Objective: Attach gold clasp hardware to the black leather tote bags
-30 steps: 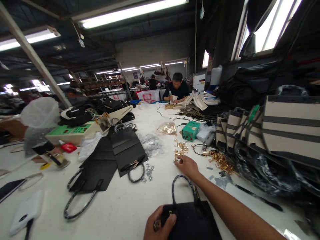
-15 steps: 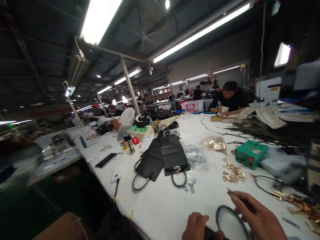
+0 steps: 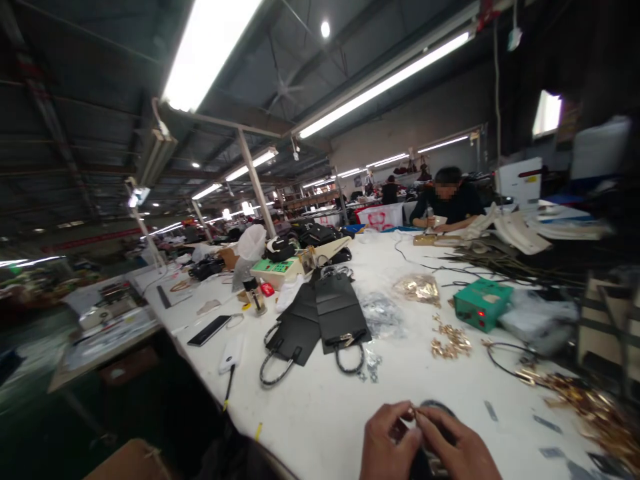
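Note:
At the bottom edge my left hand (image 3: 387, 441) and my right hand (image 3: 453, 445) meet over a black bag handle (image 3: 434, 407) on the white table (image 3: 310, 407). The fingertips of both hands pinch together on a small gold metal fitting (image 3: 413, 411). The bag itself is almost wholly hidden below the frame. A loose pile of gold fittings (image 3: 450, 343) lies just beyond my hands, and a bigger heap of gold hardware (image 3: 585, 400) lies at the right.
Flat black bags with looped handles (image 3: 320, 320) lie mid-table beside plastic packets (image 3: 383, 313), a green box (image 3: 481, 304), a phone (image 3: 209, 329) and a white power bank (image 3: 231, 353). A person (image 3: 447, 200) works at the far end. The table's left edge drops to the floor.
The view swung up and left. My right hand came back from the gold pile to the bag handle, and both hands now pinch a small fitting together.

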The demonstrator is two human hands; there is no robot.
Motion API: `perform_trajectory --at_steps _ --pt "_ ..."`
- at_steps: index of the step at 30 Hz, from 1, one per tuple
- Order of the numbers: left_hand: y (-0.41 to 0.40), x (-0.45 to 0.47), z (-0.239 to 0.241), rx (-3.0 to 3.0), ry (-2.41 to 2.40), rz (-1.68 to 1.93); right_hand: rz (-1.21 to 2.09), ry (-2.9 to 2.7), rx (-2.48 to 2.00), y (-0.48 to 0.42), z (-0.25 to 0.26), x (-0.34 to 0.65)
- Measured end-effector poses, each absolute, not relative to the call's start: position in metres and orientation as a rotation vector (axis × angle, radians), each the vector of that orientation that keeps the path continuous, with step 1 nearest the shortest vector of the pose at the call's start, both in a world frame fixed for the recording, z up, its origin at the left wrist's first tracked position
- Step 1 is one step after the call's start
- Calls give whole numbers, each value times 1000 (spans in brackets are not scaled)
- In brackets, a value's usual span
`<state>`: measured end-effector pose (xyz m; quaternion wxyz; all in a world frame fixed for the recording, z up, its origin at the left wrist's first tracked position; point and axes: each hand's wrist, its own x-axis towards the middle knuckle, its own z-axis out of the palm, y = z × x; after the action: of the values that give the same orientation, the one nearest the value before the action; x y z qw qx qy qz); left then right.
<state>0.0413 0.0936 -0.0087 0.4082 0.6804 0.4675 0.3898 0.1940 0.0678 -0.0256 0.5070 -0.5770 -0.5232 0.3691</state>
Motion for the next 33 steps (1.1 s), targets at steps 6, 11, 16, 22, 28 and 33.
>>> perform_trajectory --at_steps 6,11,16,22,28,33 --pt "101 54 5 1666 1084 976 866 -1223 -1299 65 1 198" --pt "104 56 -1 1590 1050 961 907 -1214 -1303 62 7 198" --pt "101 54 -1 1559 1051 985 905 -1260 -1284 58 10 197" --pt "97 53 14 1567 995 899 810 -1174 -1335 58 13 199" --pt "91 55 28 1604 979 883 660 -1211 -1291 59 9 202" --pt "89 58 33 1572 1047 925 570 -1223 -1296 56 14 199"
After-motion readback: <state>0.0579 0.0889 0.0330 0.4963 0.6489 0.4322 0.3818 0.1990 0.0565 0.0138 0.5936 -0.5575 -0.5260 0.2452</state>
